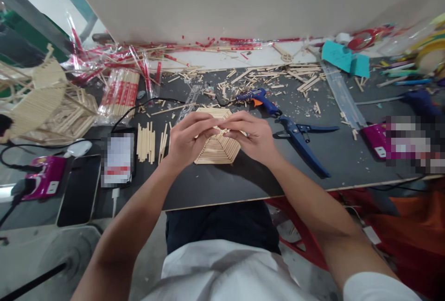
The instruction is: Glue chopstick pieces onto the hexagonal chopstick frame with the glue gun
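A hexagonal panel of glued wooden sticks (pixel 216 149) lies on the dark work board (pixel 243 180) in front of me. My left hand (pixel 186 139) and my right hand (pixel 253 137) hover over its centre with fingertips pinched together. Between them they hold a short wooden stick (pixel 222 129) against the panel. A row of cut wooden sticks (pixel 146 142) lies just left of my left hand.
A blue glue gun (pixel 259 99) and blue cutting pliers (pixel 302 139) lie right of the panel. Two phones (pixel 118 159) (pixel 79 189) and a magenta device (pixel 43 176) sit at left. A stick model (pixel 45 101), chopstick packets (pixel 120 90) and scattered offcuts (pixel 278 78) lie behind.
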Demonstrator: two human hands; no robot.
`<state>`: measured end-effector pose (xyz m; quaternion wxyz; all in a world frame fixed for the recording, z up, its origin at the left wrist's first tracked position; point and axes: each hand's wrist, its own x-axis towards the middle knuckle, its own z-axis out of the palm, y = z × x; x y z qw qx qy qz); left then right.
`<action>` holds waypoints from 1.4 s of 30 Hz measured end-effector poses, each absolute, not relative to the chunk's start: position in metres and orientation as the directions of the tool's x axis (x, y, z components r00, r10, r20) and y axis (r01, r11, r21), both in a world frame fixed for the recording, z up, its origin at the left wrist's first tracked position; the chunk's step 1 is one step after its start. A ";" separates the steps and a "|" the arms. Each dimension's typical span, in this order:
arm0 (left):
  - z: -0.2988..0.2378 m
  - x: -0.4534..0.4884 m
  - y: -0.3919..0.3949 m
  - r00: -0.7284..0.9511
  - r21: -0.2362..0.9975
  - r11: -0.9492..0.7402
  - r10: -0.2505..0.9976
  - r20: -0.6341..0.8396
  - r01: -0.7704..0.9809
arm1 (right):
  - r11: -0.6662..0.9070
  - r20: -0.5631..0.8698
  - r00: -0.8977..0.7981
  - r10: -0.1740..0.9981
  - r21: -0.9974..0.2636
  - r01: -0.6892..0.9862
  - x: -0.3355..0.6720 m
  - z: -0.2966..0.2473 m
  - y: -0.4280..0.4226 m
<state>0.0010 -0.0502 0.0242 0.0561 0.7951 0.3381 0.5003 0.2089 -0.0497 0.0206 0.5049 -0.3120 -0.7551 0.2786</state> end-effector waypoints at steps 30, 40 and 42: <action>0.019 0.002 -0.036 -0.072 0.907 -0.405 0.907 0.414 0.114 | 0.117 0.128 -0.280 0.951 -0.992 -0.055 0.206 0.015 -0.045; 0.006 -0.018 -0.023 0.171 0.743 -0.478 0.874 0.455 0.468 | 0.114 0.112 0.023 0.994 -0.979 -0.168 0.211 0.013 -0.031; 0.009 -0.016 -0.027 0.272 0.639 -0.552 0.829 0.488 0.536 | 0.148 0.146 0.031 0.989 -0.983 -0.104 0.211 0.011 -0.032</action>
